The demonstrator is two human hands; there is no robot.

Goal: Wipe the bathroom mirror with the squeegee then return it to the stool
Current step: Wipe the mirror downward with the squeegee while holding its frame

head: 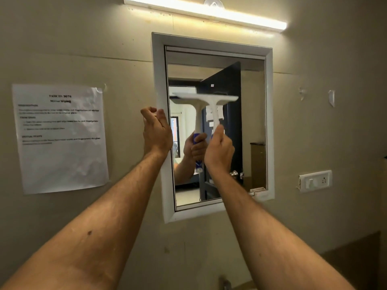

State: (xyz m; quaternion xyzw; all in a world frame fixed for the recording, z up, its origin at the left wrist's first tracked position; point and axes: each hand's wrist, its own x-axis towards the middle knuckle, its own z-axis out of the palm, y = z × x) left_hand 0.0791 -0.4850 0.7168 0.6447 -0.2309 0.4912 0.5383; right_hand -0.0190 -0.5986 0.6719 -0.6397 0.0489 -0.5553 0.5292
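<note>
A white-framed mirror (254,126) hangs on the beige wall. My right hand (219,150) grips the blue-and-white handle of a white squeegee (211,101), whose blade lies flat across the upper left part of the glass. The glass reflects the handle and the hand. My left hand (157,132) rests against the mirror's left frame edge, fingers curled around it. The stool is out of view.
A printed task sheet (60,139) is taped to the wall on the left. A tube light (209,12) glows above the mirror. A switch and socket plate (315,181) sits to the right. A dark surface (356,258) shows at the lower right.
</note>
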